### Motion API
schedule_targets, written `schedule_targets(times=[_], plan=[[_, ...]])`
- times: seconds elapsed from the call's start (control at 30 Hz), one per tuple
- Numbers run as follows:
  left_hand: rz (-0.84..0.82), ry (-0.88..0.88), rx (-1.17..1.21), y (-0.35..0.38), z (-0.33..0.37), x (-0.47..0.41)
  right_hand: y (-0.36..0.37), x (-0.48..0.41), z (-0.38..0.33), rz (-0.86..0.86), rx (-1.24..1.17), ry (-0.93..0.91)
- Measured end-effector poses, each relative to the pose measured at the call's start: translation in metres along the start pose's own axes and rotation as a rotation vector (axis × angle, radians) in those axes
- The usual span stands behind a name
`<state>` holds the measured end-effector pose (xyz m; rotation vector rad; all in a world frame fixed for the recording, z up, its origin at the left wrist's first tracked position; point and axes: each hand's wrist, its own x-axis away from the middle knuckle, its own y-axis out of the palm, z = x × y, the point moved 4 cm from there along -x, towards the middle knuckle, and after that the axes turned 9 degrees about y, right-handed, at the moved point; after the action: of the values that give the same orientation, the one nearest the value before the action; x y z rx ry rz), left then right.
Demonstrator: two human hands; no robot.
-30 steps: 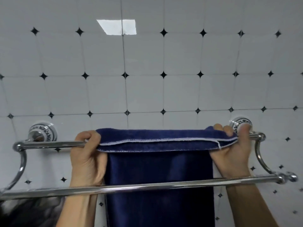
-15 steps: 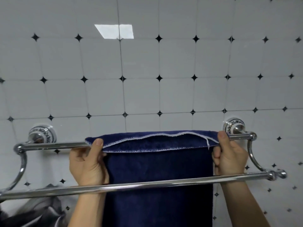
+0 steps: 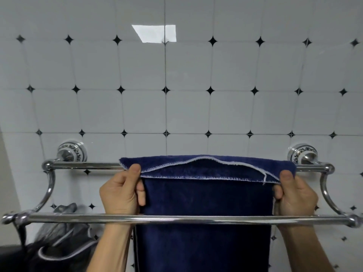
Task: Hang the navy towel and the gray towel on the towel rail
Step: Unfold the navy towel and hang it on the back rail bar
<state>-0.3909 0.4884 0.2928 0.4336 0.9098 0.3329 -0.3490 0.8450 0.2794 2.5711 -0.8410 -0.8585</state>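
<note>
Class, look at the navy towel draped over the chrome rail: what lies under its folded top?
The chrome back bar runs under the navy towel, showing only at each side; its middle stretch is covered. Both hands pinch the towel's corners.

Navy towel [image 3: 204, 203] draped over rear bar of chrome towel rail [image 3: 176, 220], white-stitched hem folded forward. Gray towel [image 3: 59, 246] crumpled lower left, below the front bar.

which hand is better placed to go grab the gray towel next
Left. The gray towel lies low on the left, just below the left hand; the right hand pinches the navy towel at the far end.
</note>
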Motion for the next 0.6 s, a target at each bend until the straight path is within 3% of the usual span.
schedule_targets(times=[0.2,0.37,0.47,0.6], plan=[[-0.006,0.007,0.107,0.002,-0.002,0.003,-0.009,0.004,0.012,0.011,0.093,-0.025],[-0.023,-0.065,0.086,-0.012,-0.018,0.017,-0.024,0.013,0.025,-0.077,0.099,0.036],[-0.078,-0.166,0.023,-0.031,-0.033,0.039,-0.040,0.021,0.045,-0.045,0.160,0.093],[-0.176,-0.130,-0.166,-0.050,-0.044,0.061,-0.059,0.035,0.068,0.030,0.268,0.135]])
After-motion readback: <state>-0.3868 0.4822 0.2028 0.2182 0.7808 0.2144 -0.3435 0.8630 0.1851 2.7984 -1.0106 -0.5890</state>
